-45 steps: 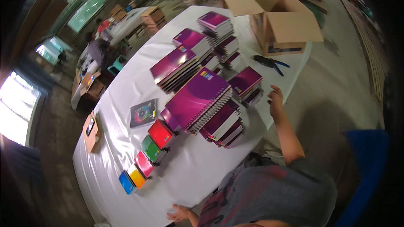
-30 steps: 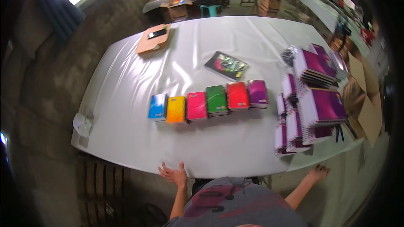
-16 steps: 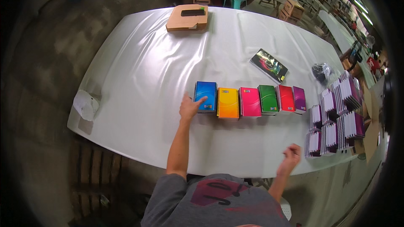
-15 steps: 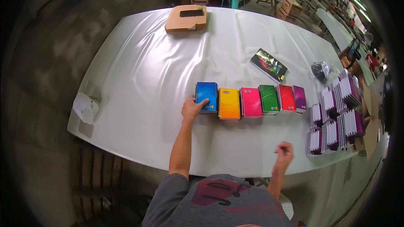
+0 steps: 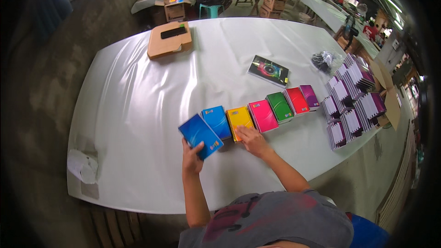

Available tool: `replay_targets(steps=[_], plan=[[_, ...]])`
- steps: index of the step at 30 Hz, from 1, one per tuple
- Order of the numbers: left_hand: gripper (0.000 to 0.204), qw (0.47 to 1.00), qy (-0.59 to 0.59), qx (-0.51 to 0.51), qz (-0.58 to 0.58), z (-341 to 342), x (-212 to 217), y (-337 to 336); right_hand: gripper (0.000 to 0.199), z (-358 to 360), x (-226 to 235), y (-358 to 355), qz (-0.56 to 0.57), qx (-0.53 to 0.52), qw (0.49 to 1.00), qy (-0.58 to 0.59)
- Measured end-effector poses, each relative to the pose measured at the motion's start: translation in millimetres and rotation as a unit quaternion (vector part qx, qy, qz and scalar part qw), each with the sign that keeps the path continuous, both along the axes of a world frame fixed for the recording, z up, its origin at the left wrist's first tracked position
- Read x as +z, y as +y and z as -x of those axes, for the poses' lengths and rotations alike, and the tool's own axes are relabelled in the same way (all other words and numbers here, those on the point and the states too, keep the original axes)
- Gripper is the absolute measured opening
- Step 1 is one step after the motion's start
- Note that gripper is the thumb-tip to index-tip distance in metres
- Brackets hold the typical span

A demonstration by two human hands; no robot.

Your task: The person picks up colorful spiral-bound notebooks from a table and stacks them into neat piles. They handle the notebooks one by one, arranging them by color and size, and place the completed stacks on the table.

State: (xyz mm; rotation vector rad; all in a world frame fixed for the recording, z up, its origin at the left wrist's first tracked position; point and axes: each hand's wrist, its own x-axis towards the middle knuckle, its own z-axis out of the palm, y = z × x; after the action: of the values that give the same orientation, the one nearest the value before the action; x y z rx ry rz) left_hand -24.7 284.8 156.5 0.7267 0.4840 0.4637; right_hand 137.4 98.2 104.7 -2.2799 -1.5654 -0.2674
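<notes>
Left hand (image 5: 192, 158) clamped on the lower edge of a dark blue glossy spiral notebook (image 5: 200, 135), lifted and tilted, overlapping the left side of a lighter blue notebook (image 5: 217, 121) at its 2 o'clock. Right hand (image 5: 252, 140) spread flat, fingers apart, fingertips touching the lower edge of a yellow-orange spiral notebook (image 5: 240, 120). From there toward 2 o'clock, in one touching row on the white plastic-covered table (image 5: 138, 92): a pink notebook (image 5: 263, 115), a green notebook (image 5: 280, 106), a red notebook (image 5: 297, 100), a purple notebook (image 5: 310, 96). Further toward 3 o'clock, stacks of purple-and-white notebooks (image 5: 351, 103) near the table's edge. At 12 o'clock of the row, well apart, a black booklet with a swirled cover (image 5: 268, 70); toward 11 o'clock, a flat brown cardboard tray (image 5: 169, 41).
</notes>
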Motion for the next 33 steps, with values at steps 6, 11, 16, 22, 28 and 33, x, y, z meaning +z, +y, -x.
replay_targets(steps=[6, 11, 16, 22, 28, 33], plan=[[0.063, 0.992, 0.0, -0.05, 0.119, 9, -8, -35, 0.027, 20, 37, -2, -0.279, -0.092, 0.932, 0.214], [0.055, 0.98, -0.033, -0.13, 0.149, -11, -21, -49, 0.02, 64, 81, -7, -0.114, 0.139, 0.981, 0.075], [0.057, 0.992, -0.002, -0.107, 0.062, -10, -17, -52, 0.021, 22, 59, -28, -0.155, 0.165, 0.932, 0.283], [0.058, 0.988, 0.033, -0.15, -0.006, -12, -19, -51, 0.048, -36, 20, -63, 0.036, -0.087, 0.995, 0.038], [0.055, 0.965, 0.006, -0.242, 0.096, -18, -28, -62, 0.028, -45, -7, -74, -0.26, -0.21, 0.891, 0.306], [0.049, 0.916, -0.015, -0.344, 0.205, -23, -46, -77, 0.018, -34, 81, -65, -0.43, 0.057, 0.685, 0.586]])
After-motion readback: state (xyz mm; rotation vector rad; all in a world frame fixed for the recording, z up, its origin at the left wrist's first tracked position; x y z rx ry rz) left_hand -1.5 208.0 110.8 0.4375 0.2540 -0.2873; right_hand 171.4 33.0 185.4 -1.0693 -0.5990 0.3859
